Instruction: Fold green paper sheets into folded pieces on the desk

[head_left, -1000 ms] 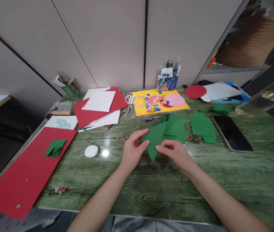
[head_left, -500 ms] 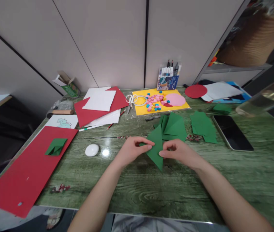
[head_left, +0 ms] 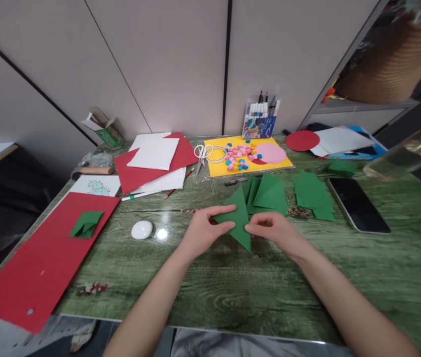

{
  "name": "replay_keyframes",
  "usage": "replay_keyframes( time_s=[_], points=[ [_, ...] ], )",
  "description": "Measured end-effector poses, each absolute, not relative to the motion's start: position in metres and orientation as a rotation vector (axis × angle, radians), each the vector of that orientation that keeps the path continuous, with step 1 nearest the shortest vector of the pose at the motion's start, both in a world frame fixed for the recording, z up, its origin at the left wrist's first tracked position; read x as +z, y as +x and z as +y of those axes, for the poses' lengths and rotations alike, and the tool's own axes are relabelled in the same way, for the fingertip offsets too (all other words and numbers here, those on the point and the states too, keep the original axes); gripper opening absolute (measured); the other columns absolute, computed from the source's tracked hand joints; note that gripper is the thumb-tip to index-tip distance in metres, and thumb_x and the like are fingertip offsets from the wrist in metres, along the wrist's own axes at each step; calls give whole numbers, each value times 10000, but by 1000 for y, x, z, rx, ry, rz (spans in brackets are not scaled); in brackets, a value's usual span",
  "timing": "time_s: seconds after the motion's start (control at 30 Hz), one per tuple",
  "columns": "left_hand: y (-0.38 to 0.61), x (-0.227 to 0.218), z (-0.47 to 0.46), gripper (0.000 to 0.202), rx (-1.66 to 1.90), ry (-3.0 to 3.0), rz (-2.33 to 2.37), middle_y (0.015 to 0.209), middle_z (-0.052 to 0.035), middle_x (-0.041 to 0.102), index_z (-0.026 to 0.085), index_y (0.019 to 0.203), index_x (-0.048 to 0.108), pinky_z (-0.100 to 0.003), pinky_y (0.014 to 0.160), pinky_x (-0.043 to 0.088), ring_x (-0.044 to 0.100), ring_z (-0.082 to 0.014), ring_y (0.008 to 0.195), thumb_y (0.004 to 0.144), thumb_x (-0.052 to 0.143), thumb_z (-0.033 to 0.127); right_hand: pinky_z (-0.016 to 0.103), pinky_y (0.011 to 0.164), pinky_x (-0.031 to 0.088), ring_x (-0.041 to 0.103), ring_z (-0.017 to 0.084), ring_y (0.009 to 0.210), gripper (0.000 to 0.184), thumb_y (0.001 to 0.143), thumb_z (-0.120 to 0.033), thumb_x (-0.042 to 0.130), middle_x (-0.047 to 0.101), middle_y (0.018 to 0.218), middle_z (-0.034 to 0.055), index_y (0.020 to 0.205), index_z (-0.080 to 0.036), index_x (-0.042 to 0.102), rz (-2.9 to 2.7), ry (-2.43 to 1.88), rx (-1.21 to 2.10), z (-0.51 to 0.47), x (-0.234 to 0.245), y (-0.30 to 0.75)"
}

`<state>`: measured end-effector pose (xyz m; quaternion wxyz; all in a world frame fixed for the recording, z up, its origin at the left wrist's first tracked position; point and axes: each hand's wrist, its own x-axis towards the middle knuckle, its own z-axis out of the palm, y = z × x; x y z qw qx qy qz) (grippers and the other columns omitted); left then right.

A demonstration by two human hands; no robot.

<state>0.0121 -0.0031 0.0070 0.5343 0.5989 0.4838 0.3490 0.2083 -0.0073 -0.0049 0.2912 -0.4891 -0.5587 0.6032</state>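
A green sheet of paper folded into a triangle [head_left: 239, 218] is held between my two hands, just above the table. My left hand [head_left: 207, 229] grips it from the left, with thumb and index finger lying on its face. On the right, the fingers of my right hand [head_left: 270, 227] pinch the paper's long straight edge. Right behind it lies a pile of loose green paper pieces [head_left: 271, 193]. More green paper squares [head_left: 312, 193] lie to the right of that pile. Another folded green piece [head_left: 86, 224] rests on a red sheet [head_left: 35, 265] at the left.
A phone [head_left: 359, 205] lies at the right near a clear container [head_left: 392, 161]. A white oval object [head_left: 142, 229] sits to the left. Scissors [head_left: 202, 156], a yellow sheet [head_left: 217, 170] with pompoms, and a marker box [head_left: 258, 124] stand along the back.
The folded green paper has tilted slightly, its top corner shifting left and down. My left thumb and index finger have spread farther apart on it. My right hand still pinches the edge.
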Motion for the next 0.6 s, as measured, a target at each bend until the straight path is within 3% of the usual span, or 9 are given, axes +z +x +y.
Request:
replay_keyframes(
  time_s=[0.23, 0.6],
  points=[
    [12, 7, -3, 408, 825, 1352, 1150, 998, -73, 685, 191, 1095, 635, -286, 675, 492, 618, -179, 766, 694, 670, 256, 246, 543, 316, 459, 113, 552, 275, 689, -403, 654, 556, 557, -15, 573, -161, 598, -1470, -1299, 1623, -9, -4, 207],
    [13, 7, -2, 464, 824, 1269, 1117, 921, -64, 684, 196, 1116, 616, -274, 639, 486, 610, -166, 722, 660, 694, 230, 247, 559, 347, 496, 122, 564, 244, 679, -375, 669, 590, 564, 4, 584, -155, 622, -1448, -1280, 1666, -10, -2, 208]
  ],
)
